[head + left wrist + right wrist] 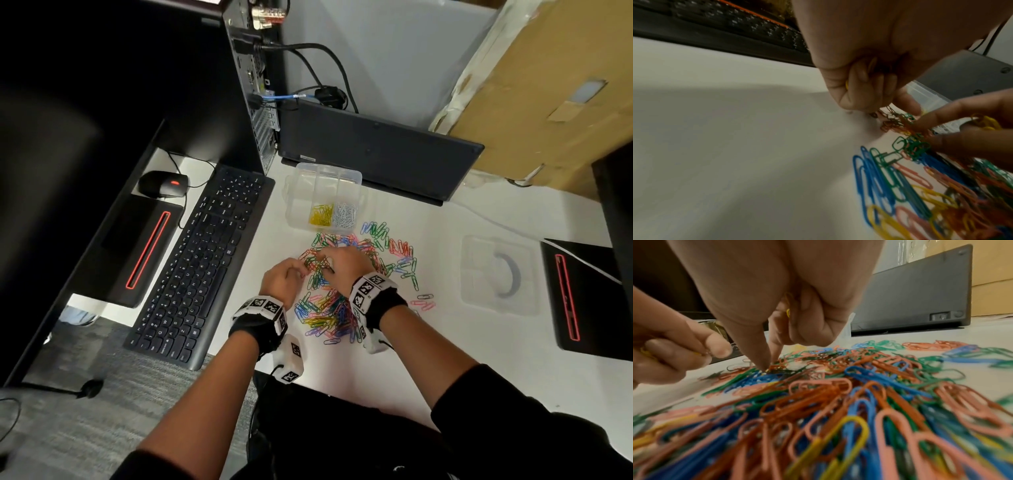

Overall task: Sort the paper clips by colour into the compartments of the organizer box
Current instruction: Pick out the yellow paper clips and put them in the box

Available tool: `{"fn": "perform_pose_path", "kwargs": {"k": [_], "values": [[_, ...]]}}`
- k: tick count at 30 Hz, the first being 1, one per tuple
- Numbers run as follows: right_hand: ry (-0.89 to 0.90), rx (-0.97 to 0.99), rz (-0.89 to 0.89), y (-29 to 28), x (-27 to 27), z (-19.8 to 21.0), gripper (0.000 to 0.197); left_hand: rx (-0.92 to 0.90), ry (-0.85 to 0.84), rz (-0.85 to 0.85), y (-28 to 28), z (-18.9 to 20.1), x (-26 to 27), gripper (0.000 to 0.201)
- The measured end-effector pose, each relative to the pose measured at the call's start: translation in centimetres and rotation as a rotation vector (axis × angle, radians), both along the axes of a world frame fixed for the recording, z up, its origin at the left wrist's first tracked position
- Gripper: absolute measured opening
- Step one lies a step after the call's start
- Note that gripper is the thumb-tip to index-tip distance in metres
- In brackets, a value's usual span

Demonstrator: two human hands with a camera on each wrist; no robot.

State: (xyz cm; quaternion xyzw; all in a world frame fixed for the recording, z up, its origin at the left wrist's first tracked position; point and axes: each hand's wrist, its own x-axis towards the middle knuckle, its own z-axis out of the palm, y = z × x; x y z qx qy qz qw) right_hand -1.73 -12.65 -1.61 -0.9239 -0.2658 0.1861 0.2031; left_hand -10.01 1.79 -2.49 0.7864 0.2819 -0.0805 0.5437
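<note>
Both hands down in the mixed paper clip pile (342,291) on the white desk (479,342), left hand (281,279) & right hand (342,262) each curled round yellow clips (985,122), w/ the organizer box (323,198) just behind holding yellow + white clips.

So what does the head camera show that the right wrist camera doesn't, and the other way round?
Only the head view shows the organizer box whole, with yellow clips and white clips in two neighbouring compartments, plus the keyboard and the clear lid.

Only the right wrist view shows yellow clips tucked in the right hand while thumb and forefinger pinch into the pile.

Both show the mixed pile and the left hand beside it.
</note>
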Motion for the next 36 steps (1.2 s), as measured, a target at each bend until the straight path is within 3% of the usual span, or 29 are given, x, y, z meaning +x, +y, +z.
{"fn": "perform_pose_path", "kwargs": {"k": [4, 9, 15, 18, 21, 27, 32, 36], "values": [[0.017, 0.024, -0.004, -0.9, -0.1, -0.3, 0.004, 0.030, 0.023, -0.027, 0.3, -0.3, 0.6, 0.034], [0.207, 0.173, -0.146, -3.4, 0.3, -1.0, 0.008, 0.134, 0.013, -0.042, 0.6, -0.5, 1.1, 0.036], [0.257, 0.054, -0.124, -5.2, 0.3, -1.2, 0.009, 0.339, 0.046, -0.230, 0.4, -0.7, 1.9, 0.008], [0.248, 0.035, -0.151, -4.6, 0.2, -1.1, 0.008, 0.423, 0.050, -0.274, 0.0, -0.8, 1.9, 0.022], [0.176, 0.026, -0.166, -3.4, -0.2, -1.0, 0.013, 0.466, 0.030, -0.302, -0.3, -0.7, 2.2, 0.013], [0.076, -0.034, -0.173, -1.9, -1.3, -0.9, 0.022, 0.389, 0.042, -0.339, -0.6, -1.2, 2.1, 0.009], [0.171, 0.059, -0.181, -2.3, -1.1, -1.4, 0.016, 0.212, 0.015, -0.188, -0.3, -1.3, 1.7, 0.014], [0.218, 0.083, -0.173, -3.7, -0.7, -1.5, 0.021, 0.226, 0.007, -0.142, 0.5, -1.2, 1.4, 0.015]]}}
